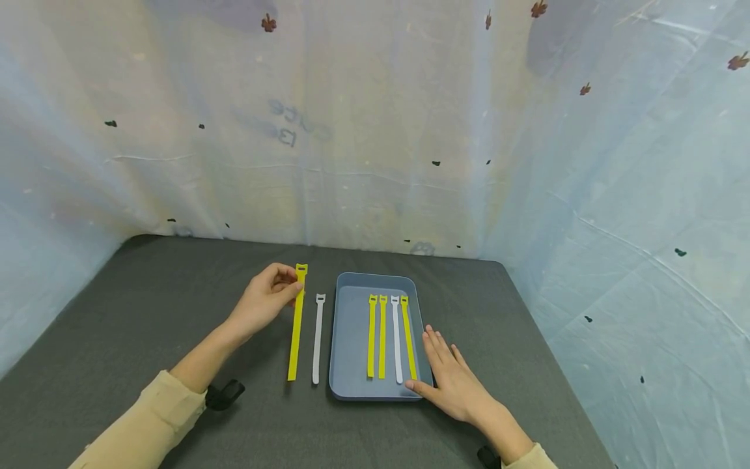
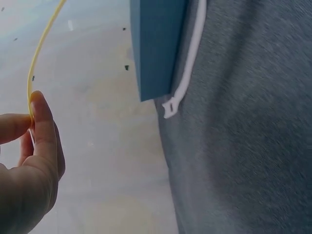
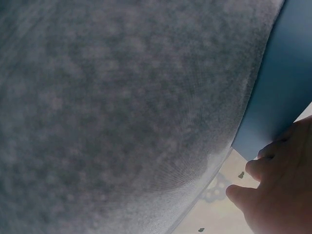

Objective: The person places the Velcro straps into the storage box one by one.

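Observation:
My left hand (image 1: 268,293) pinches a yellow slotted strap tie (image 1: 297,326) near its slotted head, between thumb and fingers. The strap hangs down over the table, left of the tray; in the left wrist view the yellow strap (image 2: 38,53) bows in a curve. Just right of it a white strap tie (image 1: 318,339) lies on the cloth, slotted head away from me. Inside the blue-grey tray (image 1: 348,384) lie several straps side by side, yellow ones and a white strap (image 1: 396,339). My right hand (image 1: 454,381) rests at the tray's right rim, fingers extended, thumb over the edge.
A dark grey cloth (image 1: 176,312) covers the table. Behind it and at the sides hangs a pale plastic sheet (image 1: 363,130) with small leaf marks. Each wrist wears a black camera, such as the left wrist camera (image 1: 224,395).

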Motion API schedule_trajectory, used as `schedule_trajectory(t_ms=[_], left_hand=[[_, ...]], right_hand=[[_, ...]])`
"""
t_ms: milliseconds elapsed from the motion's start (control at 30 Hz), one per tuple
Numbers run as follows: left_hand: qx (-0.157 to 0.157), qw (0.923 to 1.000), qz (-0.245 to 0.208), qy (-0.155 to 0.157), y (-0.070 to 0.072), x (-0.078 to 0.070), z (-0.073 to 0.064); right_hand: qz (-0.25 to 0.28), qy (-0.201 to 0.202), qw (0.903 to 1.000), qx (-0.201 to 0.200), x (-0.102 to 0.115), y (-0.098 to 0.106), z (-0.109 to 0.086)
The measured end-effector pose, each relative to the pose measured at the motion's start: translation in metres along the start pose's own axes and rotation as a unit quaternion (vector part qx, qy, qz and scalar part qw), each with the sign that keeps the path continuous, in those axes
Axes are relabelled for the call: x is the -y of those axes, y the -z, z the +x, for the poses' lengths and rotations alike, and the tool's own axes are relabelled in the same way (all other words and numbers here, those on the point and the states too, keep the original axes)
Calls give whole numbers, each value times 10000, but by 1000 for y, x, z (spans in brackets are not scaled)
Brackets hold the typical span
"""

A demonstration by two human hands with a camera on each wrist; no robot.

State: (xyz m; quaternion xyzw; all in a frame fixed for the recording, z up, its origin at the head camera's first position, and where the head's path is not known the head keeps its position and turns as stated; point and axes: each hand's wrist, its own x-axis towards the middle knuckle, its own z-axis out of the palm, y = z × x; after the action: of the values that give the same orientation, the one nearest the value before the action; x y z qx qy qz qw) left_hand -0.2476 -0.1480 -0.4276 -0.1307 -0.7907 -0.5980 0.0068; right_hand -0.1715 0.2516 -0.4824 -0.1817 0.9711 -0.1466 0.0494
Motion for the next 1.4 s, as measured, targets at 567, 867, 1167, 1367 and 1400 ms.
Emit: schedule_trajectory(t_ms=[567, 867, 1167, 1367, 1400], left_hand=[[24, 9980, -618, -107, -25, -25, 8], [103, 9975, -692, -104, -46, -29, 14], [247, 9959, -866, -68, -62, -30, 17], [356, 9950, -935, -27, -72, -24, 21], [372, 9948, -949, -14, -73, -23, 21]], right_hand=[[49, -10, 10000, 5, 2, 0, -1], [-39, 14, 10000, 40, -1, -2, -1], [6, 75, 10000, -39, 0, 1, -1], [-6, 42, 10000, 8, 0, 0, -1], [4, 38, 10000, 16, 0, 0, -1]])
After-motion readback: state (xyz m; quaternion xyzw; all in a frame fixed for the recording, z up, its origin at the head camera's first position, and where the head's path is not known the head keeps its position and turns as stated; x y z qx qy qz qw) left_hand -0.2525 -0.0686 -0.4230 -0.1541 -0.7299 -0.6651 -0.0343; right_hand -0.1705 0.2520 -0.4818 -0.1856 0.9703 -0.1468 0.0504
